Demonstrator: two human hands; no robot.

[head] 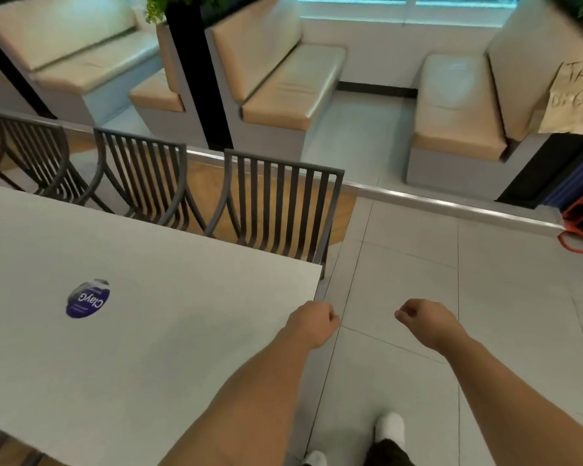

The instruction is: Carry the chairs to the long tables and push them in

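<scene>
Both my left hand (312, 322) and right hand (424, 322) curled, fingers holding nothing; risk: clipping the counter (148, 314) corner while walking past toward another slatted chair (280, 203).

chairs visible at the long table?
3, all along the far side of the table: right chair by the corner, middle chair, left chair. More may sit beyond the left edge.

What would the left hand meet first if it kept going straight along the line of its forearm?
Probably nothing soon: the left hand hangs by the table corner, aimed over bare floor toward the booth seat. Depth is unclear.
</scene>
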